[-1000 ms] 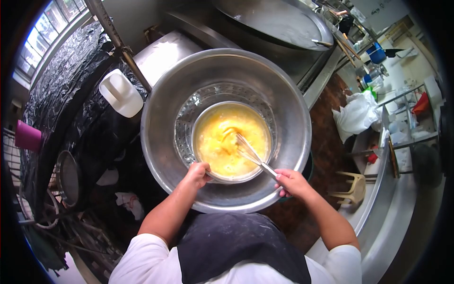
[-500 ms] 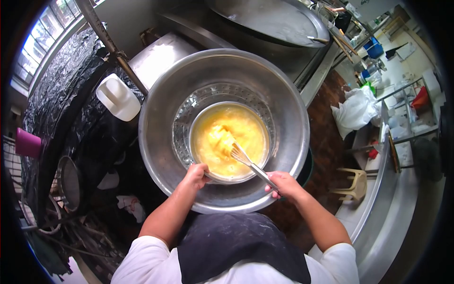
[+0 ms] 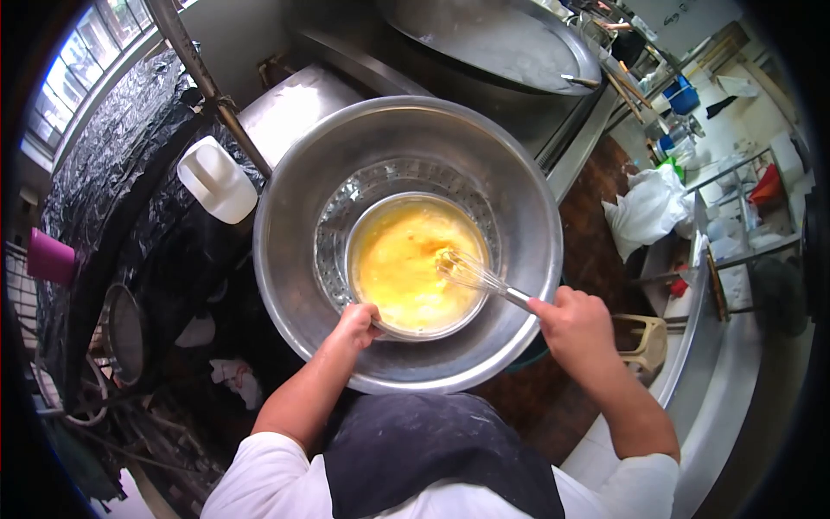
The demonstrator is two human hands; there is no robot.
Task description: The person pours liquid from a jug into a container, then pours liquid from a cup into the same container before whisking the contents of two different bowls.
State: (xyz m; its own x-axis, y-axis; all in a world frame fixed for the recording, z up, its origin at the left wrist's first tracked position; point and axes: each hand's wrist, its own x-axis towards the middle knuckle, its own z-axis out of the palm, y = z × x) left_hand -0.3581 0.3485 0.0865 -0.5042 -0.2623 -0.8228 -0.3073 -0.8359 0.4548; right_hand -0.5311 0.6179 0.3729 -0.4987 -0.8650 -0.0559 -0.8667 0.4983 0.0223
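My right hand (image 3: 577,329) is closed around the handle of a wire whisk (image 3: 484,275), its wires dipping into a yellow, frothy liquid (image 3: 406,281). The liquid fills part of a round metal bowl (image 3: 353,270). At that bowl's lower left, my left hand (image 3: 358,326) grips the rim. The bowl sits inside a much larger steel basin (image 3: 290,259), over a ring of perforated metal (image 3: 333,203).
A white plastic jug (image 3: 232,195) stands left of the basin on black plastic sheeting. Behind lies a wide pan (image 3: 519,43) of pale, steaming liquid. To the right are a white bag (image 3: 648,212), a beige stool (image 3: 641,342) and metal shelving.
My right hand has swung right and slightly up with the whisk, whose wires now lie nearer the bowl's right side. My left hand stays on the rim.
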